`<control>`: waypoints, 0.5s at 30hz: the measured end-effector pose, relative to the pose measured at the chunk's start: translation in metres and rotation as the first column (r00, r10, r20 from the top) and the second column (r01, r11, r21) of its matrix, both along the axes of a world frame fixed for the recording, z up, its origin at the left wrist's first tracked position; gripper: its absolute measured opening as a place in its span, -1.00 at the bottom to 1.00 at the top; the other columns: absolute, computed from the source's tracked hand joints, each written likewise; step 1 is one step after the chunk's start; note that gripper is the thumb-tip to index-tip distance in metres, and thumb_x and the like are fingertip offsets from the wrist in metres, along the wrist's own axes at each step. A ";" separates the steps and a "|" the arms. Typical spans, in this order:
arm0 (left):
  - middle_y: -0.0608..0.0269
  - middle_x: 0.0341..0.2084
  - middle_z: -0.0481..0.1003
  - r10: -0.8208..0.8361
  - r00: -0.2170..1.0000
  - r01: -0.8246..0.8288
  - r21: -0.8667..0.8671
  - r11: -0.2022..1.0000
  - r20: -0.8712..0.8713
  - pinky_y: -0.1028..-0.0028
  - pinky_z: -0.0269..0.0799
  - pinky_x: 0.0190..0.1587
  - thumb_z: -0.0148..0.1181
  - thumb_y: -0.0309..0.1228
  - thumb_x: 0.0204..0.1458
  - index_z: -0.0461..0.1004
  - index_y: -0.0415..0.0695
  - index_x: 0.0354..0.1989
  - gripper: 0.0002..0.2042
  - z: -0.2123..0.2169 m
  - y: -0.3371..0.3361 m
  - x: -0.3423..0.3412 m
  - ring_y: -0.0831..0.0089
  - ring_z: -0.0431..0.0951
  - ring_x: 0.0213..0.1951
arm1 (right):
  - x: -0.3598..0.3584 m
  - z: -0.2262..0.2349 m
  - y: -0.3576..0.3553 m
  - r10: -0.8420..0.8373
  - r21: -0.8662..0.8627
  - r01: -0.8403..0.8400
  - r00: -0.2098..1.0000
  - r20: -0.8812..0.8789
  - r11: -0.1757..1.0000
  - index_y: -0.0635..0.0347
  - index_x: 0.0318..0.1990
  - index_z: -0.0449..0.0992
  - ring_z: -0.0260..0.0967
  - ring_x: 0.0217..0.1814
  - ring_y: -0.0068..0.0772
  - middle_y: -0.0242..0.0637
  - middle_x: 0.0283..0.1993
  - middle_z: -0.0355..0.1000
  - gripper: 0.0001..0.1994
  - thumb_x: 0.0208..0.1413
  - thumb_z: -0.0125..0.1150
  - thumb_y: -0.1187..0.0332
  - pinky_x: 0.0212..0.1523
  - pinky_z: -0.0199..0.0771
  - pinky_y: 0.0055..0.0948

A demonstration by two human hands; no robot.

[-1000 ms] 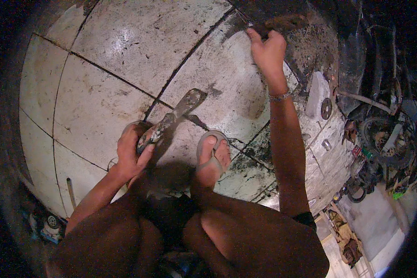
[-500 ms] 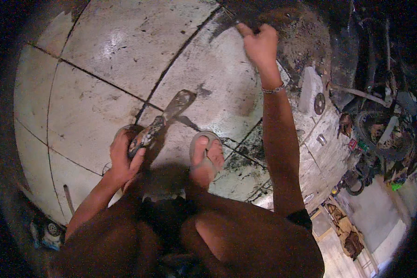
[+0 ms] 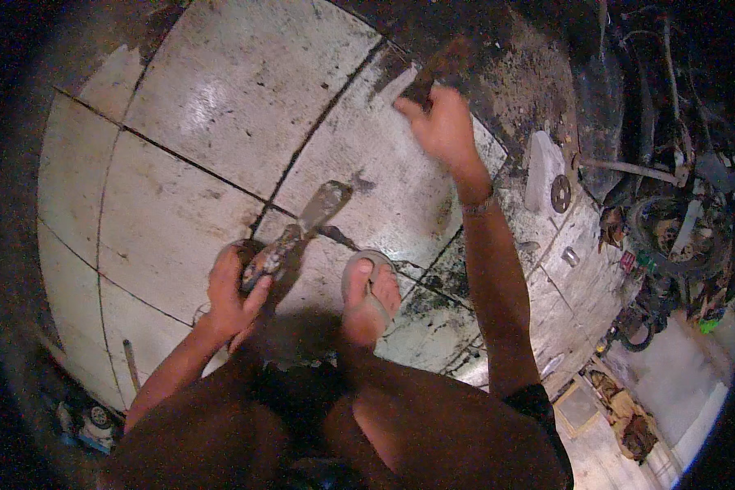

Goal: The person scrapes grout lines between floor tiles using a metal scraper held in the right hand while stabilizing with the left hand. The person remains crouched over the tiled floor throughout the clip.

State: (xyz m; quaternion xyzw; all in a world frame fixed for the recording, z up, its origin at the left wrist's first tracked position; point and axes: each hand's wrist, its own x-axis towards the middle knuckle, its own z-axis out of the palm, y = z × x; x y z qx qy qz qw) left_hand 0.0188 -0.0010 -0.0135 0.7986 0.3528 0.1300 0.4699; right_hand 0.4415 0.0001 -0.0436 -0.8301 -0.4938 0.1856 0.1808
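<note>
The left hand point(image 3: 233, 290) is closed around the handle of a dirty scraper point(image 3: 302, 229), its blade pointing toward 1 o'clock on the tiled floor point(image 3: 180, 122). The right hand point(image 3: 443, 126), at 12 o'clock, grips a dark tool point(image 3: 437, 69) against grime. A sandalled foot point(image 3: 369, 294) rests between them.

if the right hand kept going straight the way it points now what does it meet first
The right hand reaches up and away, closed on a dark tool whose far end lies toward the black grime patch at the edge of the tiled floor. It would likely meet that grime first, though depth is unclear.
</note>
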 end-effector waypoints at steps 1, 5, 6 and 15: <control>-0.12 -0.18 0.49 0.004 1.000 -0.004 0.012 1.000 -0.026 0.12 0.43 -0.07 0.28 -0.35 0.03 0.44 -0.28 -0.06 -0.65 0.000 -0.001 0.001 -0.10 0.51 -0.15 | -0.013 0.004 -0.011 -0.021 0.011 0.022 0.996 -0.083 1.000 0.33 -0.31 0.59 0.56 -0.22 0.20 0.10 -0.30 0.58 -0.54 0.06 0.40 -0.01 -0.15 0.53 0.00; -0.05 -0.21 0.49 0.062 0.977 -0.076 -0.062 0.995 -0.204 0.13 0.41 -0.08 0.38 -0.24 0.00 0.46 -0.20 -0.03 -0.58 0.005 -0.006 0.005 -0.06 0.49 -0.16 | -0.059 0.030 -0.064 -0.072 0.092 0.110 0.936 -0.344 0.990 0.25 -0.27 0.62 0.56 -0.27 0.05 -0.04 -0.32 0.60 -0.70 0.13 0.38 0.14 -0.19 0.51 -0.12; -0.05 -0.21 0.49 0.079 0.976 -0.078 0.012 0.997 -0.203 0.12 0.41 -0.08 0.38 -0.23 0.02 0.47 -0.20 -0.04 -0.59 0.007 -0.007 0.006 -0.07 0.49 -0.15 | -0.061 0.041 -0.072 -0.097 0.057 0.127 0.924 -0.369 0.990 0.23 -0.25 0.63 0.56 -0.27 -0.03 -0.10 -0.32 0.61 -0.77 0.13 0.40 0.23 -0.19 0.51 -0.17; -0.09 -0.23 0.48 0.112 0.964 -0.129 -0.055 0.990 -0.241 0.04 0.39 -0.07 0.31 -0.17 0.12 0.43 -0.18 -0.03 -0.61 0.012 -0.010 0.003 -0.11 0.49 -0.14 | 0.004 0.250 -0.078 0.292 0.167 -0.256 0.924 -0.248 0.952 0.18 -0.25 0.62 0.53 -0.19 -0.24 -0.26 -0.24 0.52 -0.89 0.08 0.43 0.46 -0.14 0.51 -0.32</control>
